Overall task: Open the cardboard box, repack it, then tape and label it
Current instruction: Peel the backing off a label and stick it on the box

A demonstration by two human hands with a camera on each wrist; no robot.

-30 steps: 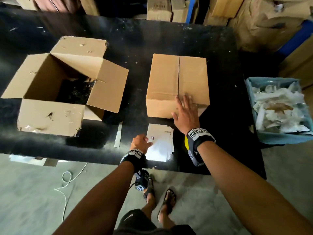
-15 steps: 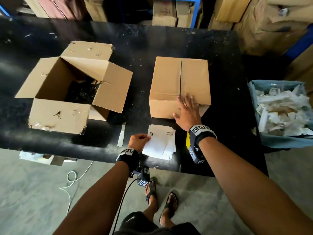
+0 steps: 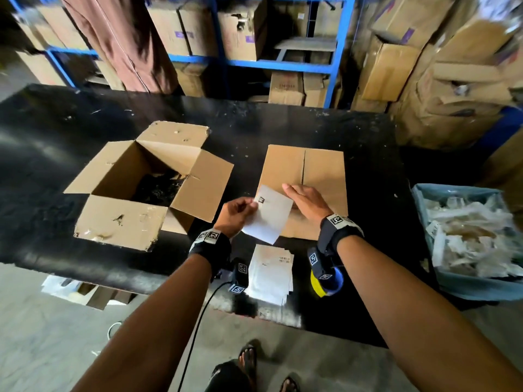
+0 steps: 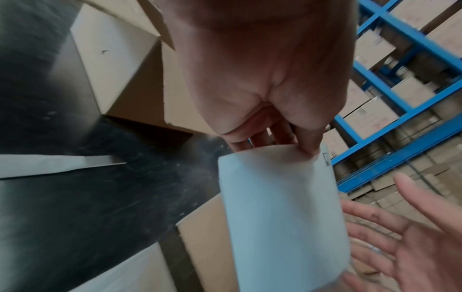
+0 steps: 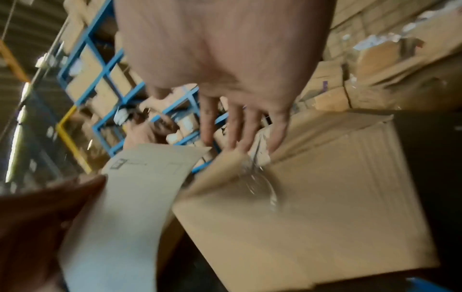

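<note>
Left hand [image 3: 236, 215] has lifted one label sheet [image 3: 268, 213] off the label stack [image 3: 270, 274] since the earlier frame; it was down on the stack then. Grip on the sheet: thumb and fingers pinch its upper left corner, sheet hangs in air, lower edge free, slightly curled.

Right hand [image 3: 310, 203] has come off the near edge of the closed box [image 3: 304, 190] and now sits just right of the sheet, fingers straight and spread, holding nothing. Fingertips over the box's centre seam; contact with the lid not resolvable, right wrist view is blurred.

Closed box is directly under and beyond both hands, flaps shut, clear tape glint along the seam in the right wrist view. Its near edge lies just beyond the stack.

Open box [image 3: 141, 188] well left of the left hand, four flaps splayed, right flap reaching toward the closed box with a strip of bare counter [image 3: 368, 154] between.

Blue bin [image 3: 458, 287] of scraps off the counter's right edge, well right of the right hand.
</note>
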